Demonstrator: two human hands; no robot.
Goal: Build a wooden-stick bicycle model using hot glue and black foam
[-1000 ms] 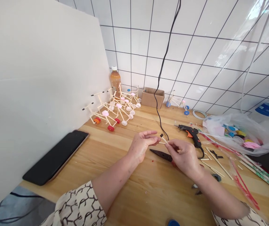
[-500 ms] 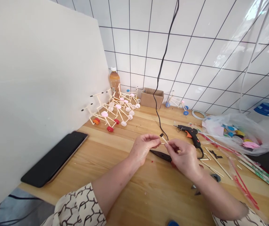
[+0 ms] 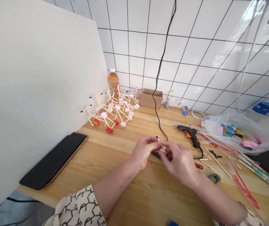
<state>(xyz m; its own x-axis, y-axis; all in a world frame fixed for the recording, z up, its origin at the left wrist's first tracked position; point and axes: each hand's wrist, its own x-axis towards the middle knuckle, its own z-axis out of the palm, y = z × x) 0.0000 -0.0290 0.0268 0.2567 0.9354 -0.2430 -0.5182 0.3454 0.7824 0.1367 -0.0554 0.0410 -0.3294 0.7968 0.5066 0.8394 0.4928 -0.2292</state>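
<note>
A thin wooden stick (image 3: 163,149) with a black tip is pinched between the fingertips of both hands, just above the table. My left hand (image 3: 145,151) closes thumb and forefinger on its upper part near the black tip. My right hand (image 3: 182,161) has its fingers curled around the lower end, partly covering it. Under the hands lies a dark, pointed tool (image 3: 156,154), mostly hidden by my right hand. Beyond the right hand, a black hot glue gun (image 3: 190,134) with an orange trigger rests on the table.
Small stick cars with bottle-cap wheels (image 3: 109,129) stand at the back left, before a drink bottle (image 3: 114,82). A cardboard box (image 3: 151,99) sits by the tiled wall. At right are a plastic bag of caps (image 3: 237,131) and loose sticks (image 3: 219,164). A phone (image 3: 54,160) lies left.
The fingers of both hands have come closer together around the stick. My right hand has turned and shifted slightly left, and more of the stick's black tip is covered.
</note>
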